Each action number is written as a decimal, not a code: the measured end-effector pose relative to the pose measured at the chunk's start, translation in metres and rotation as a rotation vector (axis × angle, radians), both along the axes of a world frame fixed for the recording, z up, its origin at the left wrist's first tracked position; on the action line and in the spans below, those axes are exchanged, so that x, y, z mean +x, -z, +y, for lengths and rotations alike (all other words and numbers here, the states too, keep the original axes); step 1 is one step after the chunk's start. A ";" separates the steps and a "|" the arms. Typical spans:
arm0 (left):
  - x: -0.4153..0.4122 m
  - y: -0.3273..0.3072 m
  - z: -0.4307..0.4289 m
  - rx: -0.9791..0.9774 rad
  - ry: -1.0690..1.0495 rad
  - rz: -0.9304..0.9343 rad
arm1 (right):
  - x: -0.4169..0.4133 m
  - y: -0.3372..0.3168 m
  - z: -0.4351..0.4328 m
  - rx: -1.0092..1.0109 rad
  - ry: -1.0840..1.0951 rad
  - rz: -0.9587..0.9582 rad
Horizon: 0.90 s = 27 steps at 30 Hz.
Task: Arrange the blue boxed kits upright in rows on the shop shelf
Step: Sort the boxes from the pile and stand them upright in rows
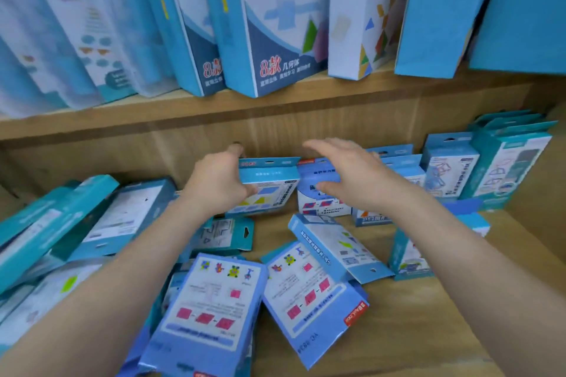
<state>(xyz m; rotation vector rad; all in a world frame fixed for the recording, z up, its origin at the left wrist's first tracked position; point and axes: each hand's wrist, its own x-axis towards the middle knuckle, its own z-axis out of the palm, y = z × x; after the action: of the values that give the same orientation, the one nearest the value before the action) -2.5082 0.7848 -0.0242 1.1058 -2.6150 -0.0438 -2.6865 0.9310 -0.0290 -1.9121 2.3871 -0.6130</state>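
Observation:
My left hand (pixel 219 182) grips the left edge of a small blue boxed kit (pixel 269 184) standing upright near the back of the wooden shelf (pixel 413 324). To its right, my right hand (pixel 346 176) hovers with fingers spread over a second upright kit (pixel 321 199), close to it or just touching. Several more kits stand upright at the back right (pixel 450 168). Others lie flat and scattered at the front, among them one with pink squares (pixel 211 306) and another tilted beside it (pixel 309 294).
A leaning pile of kits (pixel 55 223) fills the shelf's left side. The upper shelf board (pixel 183 110) overhangs just above my hands and carries large blue and white boxes (pixel 275 18). Bare wood shows at the front right.

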 end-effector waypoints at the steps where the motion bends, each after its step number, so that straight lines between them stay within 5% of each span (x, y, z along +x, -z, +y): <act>1: -0.002 0.004 -0.001 0.007 -0.005 -0.009 | 0.003 0.001 -0.013 0.019 -0.006 0.044; 9: -0.017 0.047 -0.019 0.288 -0.051 0.072 | -0.007 0.031 -0.052 0.147 -0.013 0.254; 15: -0.013 0.051 -0.024 0.018 -0.064 -0.089 | -0.005 0.036 -0.058 0.100 0.000 0.245; 20: -0.008 0.036 -0.016 -0.244 0.011 -0.156 | 0.006 0.039 -0.062 -0.007 -0.056 0.420; 24: 0.009 0.041 -0.020 -0.275 0.294 -0.591 | 0.013 0.042 -0.074 0.062 -0.172 0.490; 27: 0.019 0.062 -0.034 -0.269 0.314 -0.892 | 0.016 0.047 -0.079 0.101 -0.167 0.493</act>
<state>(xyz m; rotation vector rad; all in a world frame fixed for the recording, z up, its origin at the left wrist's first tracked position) -2.4893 0.7506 -0.0866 0.6892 -3.3801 0.8976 -2.6708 0.8525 -0.0756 -2.4074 2.4011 -0.0029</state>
